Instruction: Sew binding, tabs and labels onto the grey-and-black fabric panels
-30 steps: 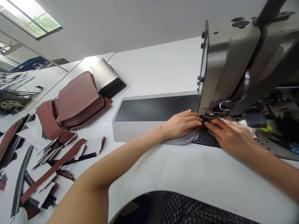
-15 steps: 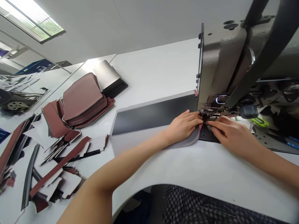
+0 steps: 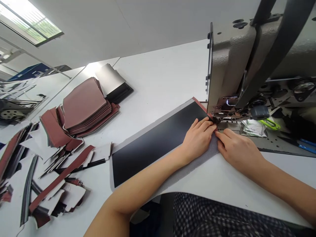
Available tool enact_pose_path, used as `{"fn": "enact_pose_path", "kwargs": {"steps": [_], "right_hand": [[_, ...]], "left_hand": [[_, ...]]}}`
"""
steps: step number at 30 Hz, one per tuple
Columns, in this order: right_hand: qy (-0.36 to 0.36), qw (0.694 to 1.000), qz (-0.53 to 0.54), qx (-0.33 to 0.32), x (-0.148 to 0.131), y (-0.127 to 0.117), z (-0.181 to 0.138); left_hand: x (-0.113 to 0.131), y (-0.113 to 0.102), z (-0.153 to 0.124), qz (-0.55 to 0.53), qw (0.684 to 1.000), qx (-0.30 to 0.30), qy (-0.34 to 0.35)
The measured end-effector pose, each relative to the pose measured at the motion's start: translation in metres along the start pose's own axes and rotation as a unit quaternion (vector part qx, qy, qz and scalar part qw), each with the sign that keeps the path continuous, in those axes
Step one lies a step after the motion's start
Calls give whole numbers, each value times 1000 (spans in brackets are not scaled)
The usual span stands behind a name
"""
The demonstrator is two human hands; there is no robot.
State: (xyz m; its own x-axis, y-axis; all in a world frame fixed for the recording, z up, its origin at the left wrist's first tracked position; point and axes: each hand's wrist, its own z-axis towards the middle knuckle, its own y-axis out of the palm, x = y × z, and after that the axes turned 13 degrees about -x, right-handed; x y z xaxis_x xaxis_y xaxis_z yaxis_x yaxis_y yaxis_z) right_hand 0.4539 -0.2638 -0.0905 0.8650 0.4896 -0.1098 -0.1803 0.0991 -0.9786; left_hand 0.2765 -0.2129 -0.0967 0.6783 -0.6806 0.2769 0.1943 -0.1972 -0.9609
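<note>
A grey mesh-backed panel with a black sheet (image 3: 158, 135) on its upper face lies on the white table, its reddish edge (image 3: 198, 104) running in under the sewing machine (image 3: 229, 75). My left hand (image 3: 199, 136) rests flat on the panel, fingers stretched toward the presser foot (image 3: 216, 120). On the other side, my right hand (image 3: 233, 144) has its thumb and forefinger closed on the panel's edge just in front of the foot. The fingertips of both hands are close together there. The needle itself is hard to make out.
On the left stand a stack of reddish-brown pieces (image 3: 85, 105) and a silvery-black stack (image 3: 111, 82). Cut scraps (image 3: 61, 177) spread toward the front. Right of the foot lie white labels (image 3: 253, 127), a green-handled tool (image 3: 271, 123) and blue-handled scissors (image 3: 306, 144).
The panel has turned, its left end swinging toward me and its reddish edge now slanting at the foot. My right hand has moved slightly left and down, onto the panel's edge.
</note>
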Motion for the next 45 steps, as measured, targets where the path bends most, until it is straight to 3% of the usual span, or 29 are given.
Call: {"fn": "enact_pose_path", "kwargs": {"steps": [6, 11, 14, 17, 25, 35, 45], "right_hand": [[-2, 999, -35, -18, 4, 1, 10], [18, 985, 144, -97, 28, -13, 3], [33, 975, 211, -69, 42, -15, -9], [-2, 974, 223, -36, 48, -10, -17], [-6, 960, 277, -43, 49, -6, -11], [-62, 972, 207, -91, 50, -3, -9], [-25, 997, 56, -38, 55, 10, 5]], "left_hand": [[-9, 0, 12, 1, 1000, 22, 1], [-18, -3, 9, -5, 993, 15, 119], [-18, -4, 1, -16, 989, 0, 145], [-13, -3, -12, -36, 987, 8, 153], [-5, -9, -31, 0, 992, -35, 124], [-17, -12, -28, -51, 985, -37, 158], [-49, -17, 9, -57, 983, -9, 176]]}}
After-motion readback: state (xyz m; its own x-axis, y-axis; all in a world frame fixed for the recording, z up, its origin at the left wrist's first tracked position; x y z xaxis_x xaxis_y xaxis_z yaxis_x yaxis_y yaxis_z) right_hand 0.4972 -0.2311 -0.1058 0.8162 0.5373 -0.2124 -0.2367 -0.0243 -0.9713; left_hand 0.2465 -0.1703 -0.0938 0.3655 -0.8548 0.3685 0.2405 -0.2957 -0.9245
